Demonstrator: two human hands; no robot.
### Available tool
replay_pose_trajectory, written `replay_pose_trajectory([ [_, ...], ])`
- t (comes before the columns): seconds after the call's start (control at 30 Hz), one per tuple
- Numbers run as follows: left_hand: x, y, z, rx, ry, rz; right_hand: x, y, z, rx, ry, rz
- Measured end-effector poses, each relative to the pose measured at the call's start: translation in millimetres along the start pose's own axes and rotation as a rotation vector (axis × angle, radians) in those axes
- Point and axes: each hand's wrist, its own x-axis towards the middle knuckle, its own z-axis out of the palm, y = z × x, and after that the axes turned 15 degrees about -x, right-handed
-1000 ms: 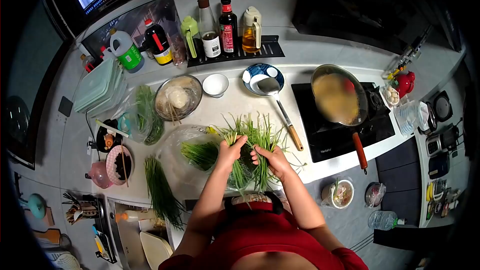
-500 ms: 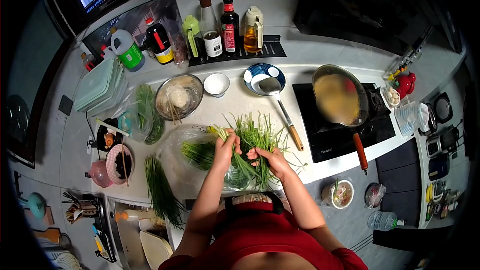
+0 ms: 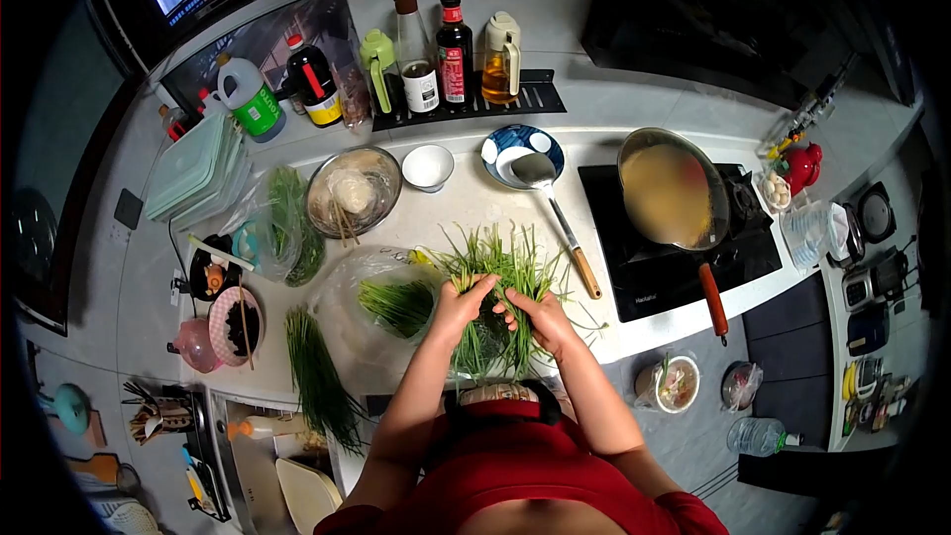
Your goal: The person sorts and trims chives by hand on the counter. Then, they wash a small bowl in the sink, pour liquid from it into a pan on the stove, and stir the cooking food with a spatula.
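Loose green garlic chives [image 3: 500, 253] lie heaped in front of me, their thin stalks pointing several ways. My left hand [image 3: 466, 305] is closed on chives at the left side of this heap, its thumb pointing toward the other hand. Close beside it, my right hand [image 3: 535, 317] is also closed, with chive stalks between thumb and fingers. Green leaves hang below both hands. A neater bunch of chives [image 3: 396, 305] lies on a clear plastic bag [image 3: 342, 282] left of my hands. Farther left, a long dark green bunch [image 3: 317, 367] reaches over the counter edge.
Behind the heap stand a dough bowl [image 3: 322, 168], a white bowl [image 3: 428, 168] and a blue-white bowl [image 3: 490, 154]. A spatula [image 3: 567, 233] rests from that bowl onto the counter. On the right, a pan [image 3: 626, 208] sits on the cooktop [image 3: 634, 287], its handle jutting toward me.
My left hand has moved right and slightly down, from the yellowish stalk ends to beside my right hand. The right hand has barely moved.
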Motion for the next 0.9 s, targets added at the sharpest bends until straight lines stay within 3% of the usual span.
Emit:
replay_pose_trajectory([
  [0.17,-2,4,0,-0.043,0.001,0.0,2,1,2,-0.029,0.057,-0.014],
  [0.27,6,-8,-5,0.145,0.095,0.263,4,1,3,-0.058,0.078,-0.006],
  [0.47,17,-18,-14,0.153,0.166,0.422,7,8,1,-0.123,0.068,-0.027],
  [0.57,9,-1,-9,-0.038,0.23,0.241,6,9,-1,-0.123,0.062,-0.012],
  [0.67,9,4,-18,-0.187,0.162,0.152,8,11,-3,-0.095,0.131,0.067],
  [0.8,7,8,-15,-0.216,0.176,0.176,22,32,-18,-0.116,0.258,0.1],
  [0.9,8,9,-17,-0.222,0.163,0.217,30,44,-31,-0.079,0.483,0.063],
])
